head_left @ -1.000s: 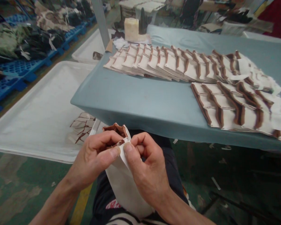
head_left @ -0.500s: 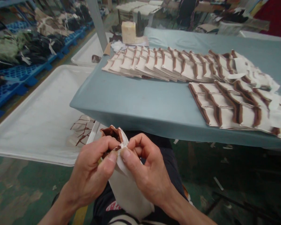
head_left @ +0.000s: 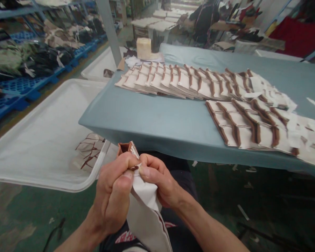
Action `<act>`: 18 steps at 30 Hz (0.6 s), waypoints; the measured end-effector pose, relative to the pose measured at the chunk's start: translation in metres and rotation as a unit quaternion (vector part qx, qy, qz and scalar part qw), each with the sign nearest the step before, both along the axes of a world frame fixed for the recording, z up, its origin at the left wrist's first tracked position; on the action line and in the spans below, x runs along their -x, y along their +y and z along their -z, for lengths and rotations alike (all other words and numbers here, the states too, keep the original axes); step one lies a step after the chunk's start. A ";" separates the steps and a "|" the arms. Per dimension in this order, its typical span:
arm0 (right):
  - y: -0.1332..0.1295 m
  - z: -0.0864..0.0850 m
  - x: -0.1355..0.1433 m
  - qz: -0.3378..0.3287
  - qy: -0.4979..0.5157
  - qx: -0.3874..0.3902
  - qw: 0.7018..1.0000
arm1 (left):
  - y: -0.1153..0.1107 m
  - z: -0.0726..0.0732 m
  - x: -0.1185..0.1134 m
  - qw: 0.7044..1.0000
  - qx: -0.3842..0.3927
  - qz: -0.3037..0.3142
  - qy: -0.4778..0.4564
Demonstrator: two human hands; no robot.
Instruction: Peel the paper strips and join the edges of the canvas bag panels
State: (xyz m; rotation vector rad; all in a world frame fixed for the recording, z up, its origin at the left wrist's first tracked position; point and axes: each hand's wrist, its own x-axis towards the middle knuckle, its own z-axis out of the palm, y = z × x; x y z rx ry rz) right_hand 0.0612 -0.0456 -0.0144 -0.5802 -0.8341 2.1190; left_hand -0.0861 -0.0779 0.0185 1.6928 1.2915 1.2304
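Observation:
Over my lap I hold a cream fabric piece (head_left: 144,217) with brown edging and a white strip along it. My left hand (head_left: 115,189) is closed around its upper part, thumb and forefinger pinching the edge. A brown-lined open end sticks up past the left knuckles. Close against it, my right hand (head_left: 157,178) pinches the white strip (head_left: 145,189) at the same edge. The fingertips of both hands nearly meet there. Part of the fabric is hidden behind the fingers, and its lower end hangs down over dark clothing.
A blue-covered table (head_left: 152,119) stands ahead, bearing overlapping rows of cream-and-brown fabric pieces (head_left: 183,82). At left, a white tub (head_left: 42,140) holds a few similar pieces (head_left: 90,150). Blue pallets (head_left: 36,84) carry dark cloth piles. A yellowish block (head_left: 144,48) sits at the table's far corner.
The fabric has turned, so its brown-edged lower side now shows. My left hand has moved slightly right and wraps it more. My view has tilted up a little.

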 end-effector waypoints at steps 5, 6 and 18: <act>-0.011 0.004 0.011 0.073 -0.016 -0.008 0.997 | 0.004 0.005 -0.006 0.996 -0.069 -0.039 0.045; -0.013 0.002 0.013 0.094 -0.031 -0.023 0.995 | 0.005 0.005 -0.006 0.996 -0.073 -0.032 0.048; 0.002 -0.022 -0.026 0.216 -0.242 -0.303 0.896 | 0.026 -0.020 0.015 0.984 -0.024 0.160 0.069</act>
